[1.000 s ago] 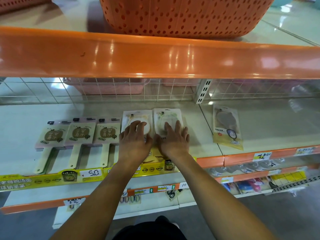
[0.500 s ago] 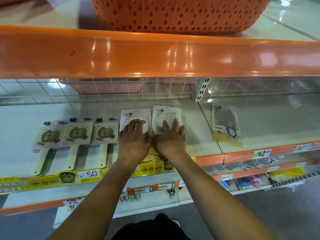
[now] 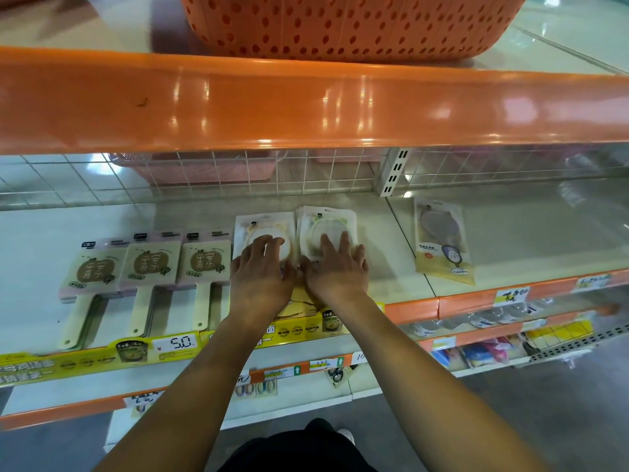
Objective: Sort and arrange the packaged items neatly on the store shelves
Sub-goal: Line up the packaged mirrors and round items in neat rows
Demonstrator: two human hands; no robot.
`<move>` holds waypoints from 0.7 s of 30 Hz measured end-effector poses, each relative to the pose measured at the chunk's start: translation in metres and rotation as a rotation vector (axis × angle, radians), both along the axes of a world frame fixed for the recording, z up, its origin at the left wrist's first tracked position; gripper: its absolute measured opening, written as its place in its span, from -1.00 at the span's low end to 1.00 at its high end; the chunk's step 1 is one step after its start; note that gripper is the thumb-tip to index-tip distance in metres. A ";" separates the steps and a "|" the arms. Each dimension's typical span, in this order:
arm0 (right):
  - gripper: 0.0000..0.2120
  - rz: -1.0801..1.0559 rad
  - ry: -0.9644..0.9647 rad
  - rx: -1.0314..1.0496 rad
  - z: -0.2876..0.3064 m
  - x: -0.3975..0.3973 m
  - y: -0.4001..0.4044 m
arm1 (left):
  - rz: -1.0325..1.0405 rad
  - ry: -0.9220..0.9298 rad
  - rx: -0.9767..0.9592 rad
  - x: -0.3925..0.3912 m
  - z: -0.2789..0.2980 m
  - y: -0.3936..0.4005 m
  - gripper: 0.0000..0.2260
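Note:
Two white packets with round mirrors lie side by side on the white shelf (image 3: pixel 374 233). My left hand (image 3: pixel 260 270) rests flat on the left packet (image 3: pixel 263 224), fingers spread. My right hand (image 3: pixel 337 267) presses flat on the right stack of packets (image 3: pixel 326 218). The hands' inner edges nearly touch. Left of them, three paddle-shaped packaged items (image 3: pixel 146 264) lie in a row, handles toward me. A single packet with a grey mirror (image 3: pixel 442 240) lies apart on the right shelf section.
An orange shelf edge (image 3: pixel 306 103) juts out overhead, with an orange perforated basket (image 3: pixel 340 25) on top. A wire grid (image 3: pixel 238 175) backs the shelf. Price tags (image 3: pixel 175 344) line the front rail. Lower shelves hold small goods (image 3: pixel 483 352).
Both hands stay flat on the two packets. They have slid slightly back on the shelf, and the view has shifted a little.

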State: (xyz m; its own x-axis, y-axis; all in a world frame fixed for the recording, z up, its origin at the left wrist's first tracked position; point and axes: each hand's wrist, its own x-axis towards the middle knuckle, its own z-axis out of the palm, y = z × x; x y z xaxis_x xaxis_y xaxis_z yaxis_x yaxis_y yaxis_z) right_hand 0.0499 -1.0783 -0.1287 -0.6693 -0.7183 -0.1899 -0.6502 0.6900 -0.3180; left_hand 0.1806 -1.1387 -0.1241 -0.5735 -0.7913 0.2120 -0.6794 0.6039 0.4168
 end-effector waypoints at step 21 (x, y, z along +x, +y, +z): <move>-0.51 0.164 -0.028 -0.253 -0.010 -0.022 0.047 | -0.019 -0.046 -0.010 -0.001 -0.016 0.028 -0.74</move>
State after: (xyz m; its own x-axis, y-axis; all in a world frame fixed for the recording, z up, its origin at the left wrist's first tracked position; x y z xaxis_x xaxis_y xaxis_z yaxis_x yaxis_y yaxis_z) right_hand 0.0282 -1.0311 -0.1386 -0.5374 -0.8433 -0.0079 -0.7350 0.4729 -0.4860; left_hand 0.1795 -1.1105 -0.1398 -0.5977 -0.7782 0.1930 -0.6858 0.6209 0.3796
